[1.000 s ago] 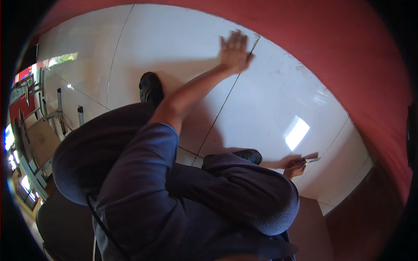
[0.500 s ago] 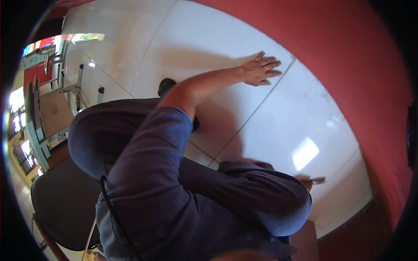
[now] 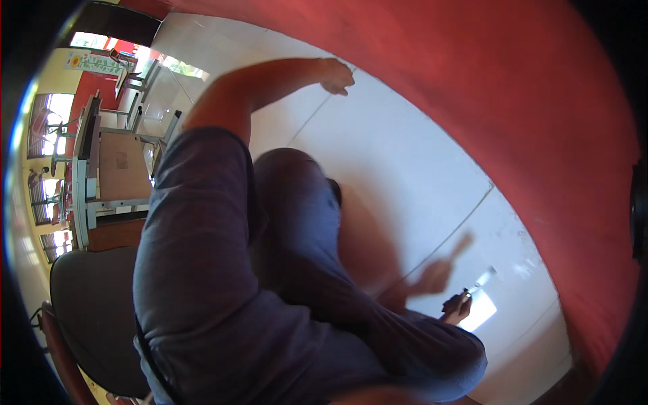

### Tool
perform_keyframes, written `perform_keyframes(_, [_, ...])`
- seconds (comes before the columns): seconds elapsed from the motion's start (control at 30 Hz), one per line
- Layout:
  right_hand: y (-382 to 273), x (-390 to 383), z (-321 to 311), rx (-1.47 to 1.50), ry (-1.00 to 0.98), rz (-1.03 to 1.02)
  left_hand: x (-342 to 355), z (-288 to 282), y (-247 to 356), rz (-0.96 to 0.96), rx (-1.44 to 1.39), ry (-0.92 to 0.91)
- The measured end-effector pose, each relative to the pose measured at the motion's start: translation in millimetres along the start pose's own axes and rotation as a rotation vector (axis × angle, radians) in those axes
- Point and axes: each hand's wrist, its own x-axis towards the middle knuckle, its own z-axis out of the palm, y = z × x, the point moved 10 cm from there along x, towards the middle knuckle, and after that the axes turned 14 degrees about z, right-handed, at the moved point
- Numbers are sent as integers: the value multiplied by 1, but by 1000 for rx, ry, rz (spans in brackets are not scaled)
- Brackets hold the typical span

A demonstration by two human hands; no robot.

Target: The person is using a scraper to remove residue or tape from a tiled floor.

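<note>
Clearly apart, your hands reach over glossy, pale floor tiles [image 3: 405, 148]. Your right hand [image 3: 456, 308], just beyond your right leg, is closed around a slim tool [image 3: 482, 279] with a pale, blurred tip. Your left hand [image 3: 337, 77] is near the smooth red wall [image 3: 439, 67]; whether its curled fingers hold anything, I cannot tell. Pressed hard on such slick tile, the tip could skid, perhaps scuffing the wall; leaning far could unbalance you. Straight, thin seams divide the tiles; your dark trousers [image 3: 297, 209] look soft and creased.
</note>
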Motion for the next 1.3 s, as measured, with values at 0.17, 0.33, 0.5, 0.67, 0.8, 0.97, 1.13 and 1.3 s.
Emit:
perform_keyframes(0.17, [33,-24,62,-411,-273,382,4,106,-90,-194,-417,596])
perform_keyframes(0.33, [101,-30,-18,-344,-202,521,-4,249,-139,-924,-867,803])
perform_keyframes(0.5, [59,-64,6,-532,-170,430,52,201,-102,-973,-698,1045])
perform_keyframes(0.67, [34,-63,76,-643,-214,321,121,50,45,16,-410,933])
perform_keyframes(0.8, [21,-109,64,-684,-114,275,82,81,19,-16,-432,1142])
perform_keyframes(0.97, [3,-119,119,-750,-73,183,-6,259,-72,-1221,-676,1138])
perform_keyframes(1.13, [-20,-106,192,-849,-106,82,72,150,-26,-840,-621,1051])
perform_keyframes(1.3, [-52,-91,249,-912,-38,-24,132,32,81,-173,-455,1168])
